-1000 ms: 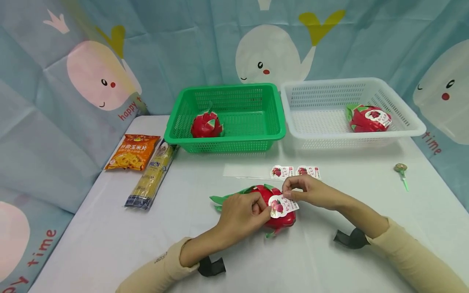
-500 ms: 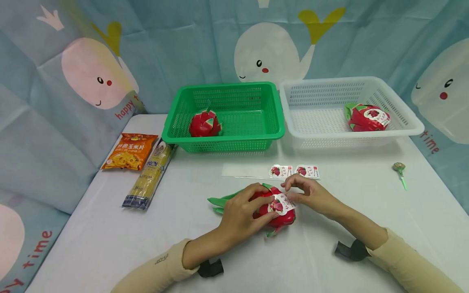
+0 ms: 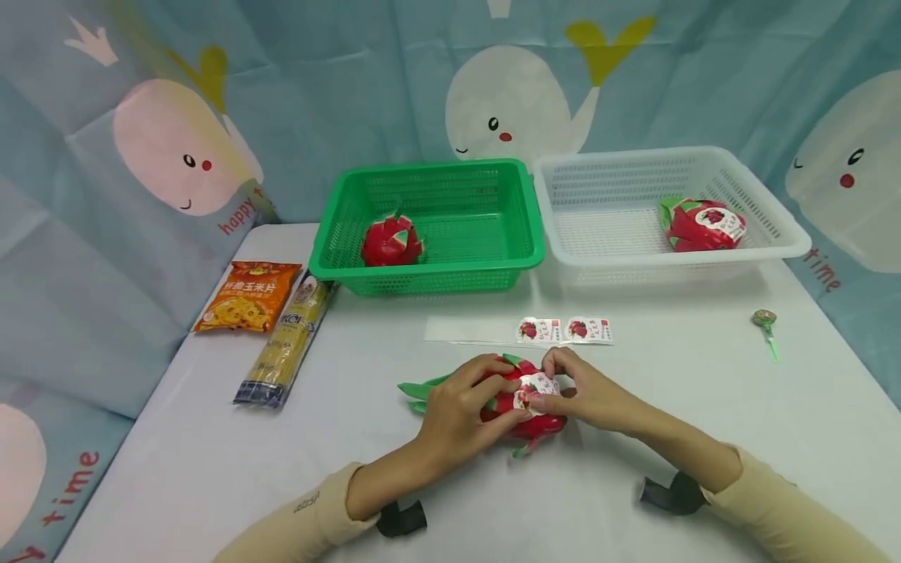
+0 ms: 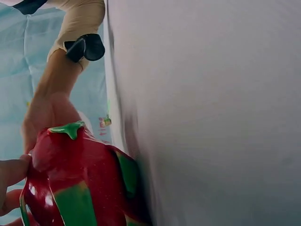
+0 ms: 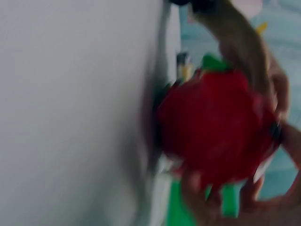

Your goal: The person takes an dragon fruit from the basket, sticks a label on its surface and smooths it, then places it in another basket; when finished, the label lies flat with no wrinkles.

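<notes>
A red toy dragon fruit (image 3: 547, 427) with green leaf tips lies on the white table, its long leaves pointing left. On its upper face is a white label sticker (image 3: 543, 382) with a dragon fruit picture. My left hand (image 3: 461, 403) holds the fruit from the left, fingertips and thumb at the sticker's left part. From the right, my right hand (image 3: 590, 397) grips the fruit's end, thumb over the sticker and fingers at the far side. The left wrist view shows the glossy fruit (image 4: 77, 169) close up; in the right wrist view the fruit (image 5: 214, 125) is blurred.
Behind stand a green basket (image 3: 429, 274) with one dragon fruit (image 3: 391, 242) and a white basket (image 3: 676, 258) with a labelled one (image 3: 704, 225). A backing strip (image 3: 468, 329) carries two stickers. Snack bag (image 3: 246, 297) and noodle pack (image 3: 285, 344) lie left, lollipop (image 3: 765, 320) right.
The sticker, held between both hands earlier, now lies against the fruit. My left fingers spread onto it; my right hand lifted off slightly, then came back onto the fruit and sticker.
</notes>
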### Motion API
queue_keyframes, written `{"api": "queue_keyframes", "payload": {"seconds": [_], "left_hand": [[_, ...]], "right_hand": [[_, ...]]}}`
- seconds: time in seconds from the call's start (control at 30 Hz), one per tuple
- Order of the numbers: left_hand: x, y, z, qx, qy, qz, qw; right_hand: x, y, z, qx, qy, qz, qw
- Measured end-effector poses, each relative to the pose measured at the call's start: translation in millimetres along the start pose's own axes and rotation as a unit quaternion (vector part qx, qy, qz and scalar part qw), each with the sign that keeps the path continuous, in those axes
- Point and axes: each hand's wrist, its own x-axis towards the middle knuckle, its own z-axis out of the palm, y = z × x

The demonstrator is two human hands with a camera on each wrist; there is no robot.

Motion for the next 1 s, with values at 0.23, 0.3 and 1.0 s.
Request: {"api": "queue_keyframes", "payload": {"seconds": [0.23,0.3,1.0], "left_hand": [[-3.7,-2.5,-0.6,0.030,-0.032,0.017,0.9989],[-5.4,-4.0,0.0,0.063,-0.048,0.048,0.9957],[-6.7,-7.1,0.6,0.219,-0.099,0.170,0.9556]], "right_hand": [[-13,10,-11,0.034,-0.019,-0.009,0.999],[-18,11,-10,0.007,-0.001,-0.048,0.999],[-21,19,-4,-0.121,0.081,-0.251,0.957]]}}
